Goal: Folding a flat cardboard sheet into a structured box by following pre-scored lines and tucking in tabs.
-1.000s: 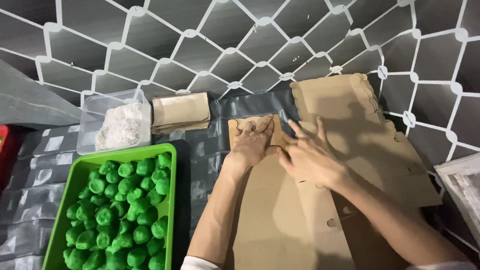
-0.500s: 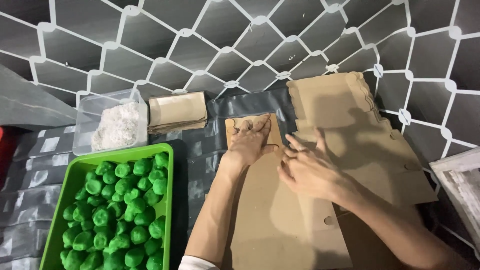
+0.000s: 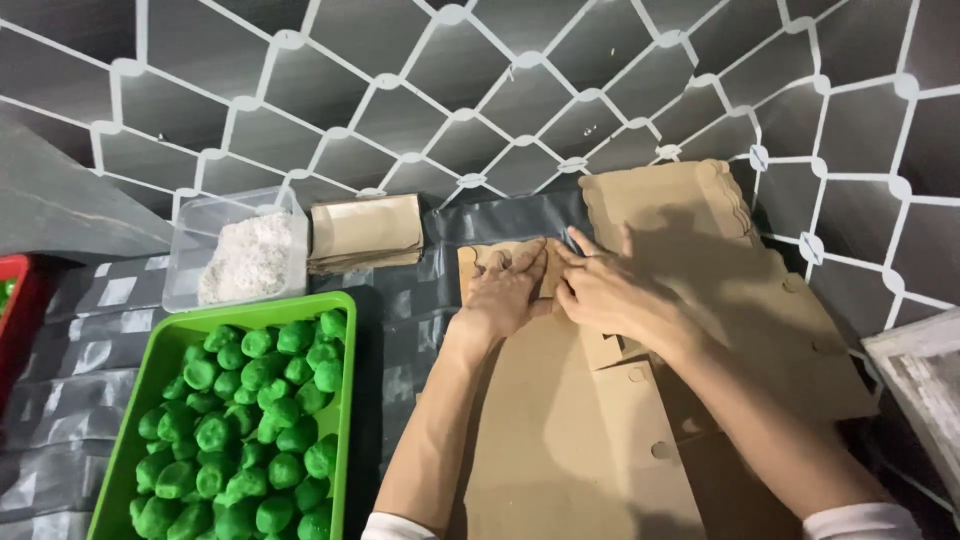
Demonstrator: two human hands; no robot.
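A flat brown cardboard box blank (image 3: 560, 440) lies on the dark surface in front of me, over a stack of similar blanks (image 3: 720, 270). My left hand (image 3: 505, 290) presses flat on its far scalloped flap, fingers spread. Beside it, my right hand (image 3: 600, 285) rests on the same flap, fingertips touching the fold line next to the left fingers. Neither hand lifts anything; both press the cardboard down.
A green tray (image 3: 170, 345) full of several green balls sits at the left. Behind it stand a clear tub (image 3: 190, 215) of white powder and a stack of brown paper bags (image 3: 365, 232). A red container edge (image 3: 20, 300) shows far left, a white frame (image 3: 925, 390) far right.
My right hand has slid back up and left across the cardboard to meet the left hand at the far flap. The left hand stayed pressed in place.
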